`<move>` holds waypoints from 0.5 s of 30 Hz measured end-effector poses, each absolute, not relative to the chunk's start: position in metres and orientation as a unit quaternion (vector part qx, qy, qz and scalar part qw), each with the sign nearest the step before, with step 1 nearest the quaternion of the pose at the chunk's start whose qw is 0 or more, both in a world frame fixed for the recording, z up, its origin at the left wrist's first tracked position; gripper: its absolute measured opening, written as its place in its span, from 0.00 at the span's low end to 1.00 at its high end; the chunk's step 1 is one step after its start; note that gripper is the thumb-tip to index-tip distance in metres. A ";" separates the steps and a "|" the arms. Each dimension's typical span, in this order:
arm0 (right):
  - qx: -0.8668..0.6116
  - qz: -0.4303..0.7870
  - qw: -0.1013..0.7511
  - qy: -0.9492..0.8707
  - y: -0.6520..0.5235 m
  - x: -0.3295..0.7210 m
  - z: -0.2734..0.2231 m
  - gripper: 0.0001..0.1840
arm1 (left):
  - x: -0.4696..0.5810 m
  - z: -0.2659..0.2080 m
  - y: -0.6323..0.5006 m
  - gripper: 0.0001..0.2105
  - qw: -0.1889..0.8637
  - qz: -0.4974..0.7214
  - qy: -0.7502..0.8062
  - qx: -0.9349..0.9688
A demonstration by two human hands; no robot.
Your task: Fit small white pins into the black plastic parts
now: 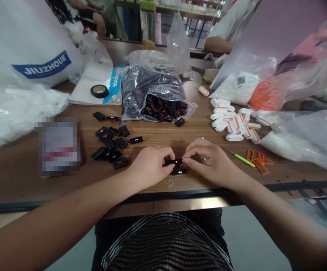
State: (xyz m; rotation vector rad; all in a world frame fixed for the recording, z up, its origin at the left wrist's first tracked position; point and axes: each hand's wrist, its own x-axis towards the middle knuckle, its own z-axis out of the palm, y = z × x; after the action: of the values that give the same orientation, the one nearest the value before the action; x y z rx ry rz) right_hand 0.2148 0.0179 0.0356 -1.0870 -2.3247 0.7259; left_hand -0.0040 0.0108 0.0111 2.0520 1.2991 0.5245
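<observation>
Wood-look table (197, 131) fills most of the view, blk strip (197, 194) along its near edge, striped garment (166, 244) of the wearer below that. Just in from the edge, a couple of small holes (171, 183) in the surface. Past those, approx. centre, a second blk piece (179, 172) w/ white dots lies on the table. Just beyond it: the blk part (176, 161), held btwn both hands. L hand (152, 163) has its fingertips pinched on the left end, R hand (208, 162) has thumb + fingertips on the right end; hands close together, w/ only the part btwn them. Can't tell if it touches the piece below.

To the right, green-handled tool (244, 160), thin shaft pointing back twd R hand, then orange frames (259, 162) in a loose heap. To the left, loose blk pieces (109, 143) scattered, + a blurred-out box (59, 146) farther left.

Further back: white pieces (233, 122) w/ orange stripes piled on the right; mid, clear bag (155, 81) of more blk pieces, mouth facing the wearer; left of it, tape roll (99, 91) on papers (83, 84). Far left, big white sack (39, 34) reading JIUZHOUE. At the back, bottle (148, 22) w/ yellow-green lid, + a co-worker's sleeve (231, 24), upper right.
</observation>
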 end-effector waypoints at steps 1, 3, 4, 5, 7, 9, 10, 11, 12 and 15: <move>-0.386 0.268 0.229 -0.852 0.020 0.210 0.032 0.05 | -0.004 0.011 0.011 0.03 0.322 0.202 0.492 0.783; -0.381 0.269 0.221 -0.856 0.024 0.205 0.025 0.04 | -0.004 0.011 0.011 0.03 0.318 0.206 0.490 0.785; -0.380 0.268 0.219 -0.858 0.025 0.205 0.022 0.04 | -0.004 0.011 0.011 0.03 0.317 0.208 0.490 0.785; -0.378 0.266 0.219 -0.859 0.026 0.206 0.021 0.04 | -0.004 0.011 0.011 0.04 0.316 0.210 0.490 0.785; -0.374 0.257 0.220 -0.864 0.026 0.207 0.019 0.04 | -0.004 0.011 0.011 0.04 0.316 0.212 0.491 0.784; -0.368 0.247 0.221 -0.869 0.025 0.208 0.020 0.04 | -0.004 0.011 0.010 0.03 0.317 0.213 0.492 0.782; -0.364 0.241 0.222 -0.872 0.025 0.208 0.021 0.04 | -0.004 0.011 0.010 0.03 0.317 0.213 0.493 0.782; -0.358 0.235 0.223 -0.876 0.024 0.207 0.022 0.04 | -0.004 0.011 0.010 0.03 0.317 0.215 0.493 0.781; -0.351 0.226 0.222 -0.881 0.024 0.208 0.022 0.05 | -0.004 0.011 0.010 0.03 0.318 0.216 0.493 0.780; -0.335 0.190 0.203 -0.900 0.024 0.209 0.024 0.06 | -0.004 0.011 0.010 0.03 0.325 0.219 0.493 0.777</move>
State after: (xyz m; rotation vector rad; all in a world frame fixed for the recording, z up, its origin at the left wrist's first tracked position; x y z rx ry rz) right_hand 0.2088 0.0240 0.0243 -0.9360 -2.5122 0.5300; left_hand -0.0036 0.0099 0.0110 2.0364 1.2931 0.5749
